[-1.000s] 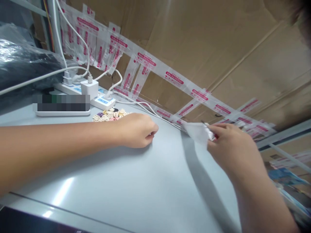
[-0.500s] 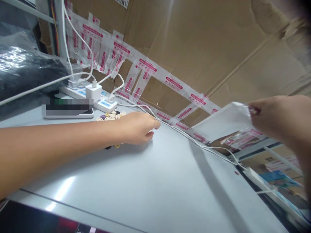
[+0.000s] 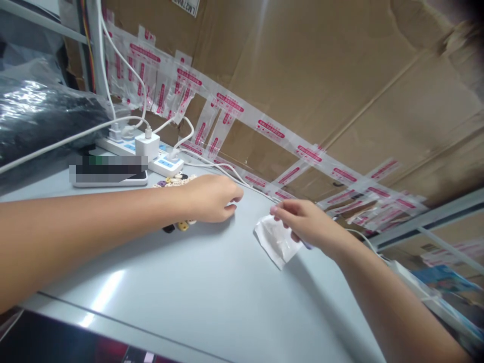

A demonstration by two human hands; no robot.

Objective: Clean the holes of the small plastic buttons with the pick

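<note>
Left hand: the left hand (image 3: pixel 212 197) lies loosely curled at frame centre on the grey desk (image 3: pixel 196 282), fingertips down, beside a heap of small beads (image 3: pixel 176 180); whether it grips any cannot be told.
Right hand: the right hand (image 3: pixel 306 224) pinches a small clear plastic bag (image 3: pixel 275 241), right of centre, its lower corner touching the desk.
Background: power strip (image 3: pixel 151 154) upper left; cardboard wall (image 3: pixel 321 70) with taped bags.

By the left hand (image 3: pixel 212 197), small beads (image 3: pixel 177 180) in cream, purple, black and yellow lie on the pale grey-blue table (image 3: pixel 196 282). The right hand (image 3: pixel 302 222) pinches a clear bag (image 3: pixel 276 241). Beyond it, clear bags with pink-red bands (image 3: pixel 270 123) line brown cardboard (image 3: pixel 340 65).
</note>
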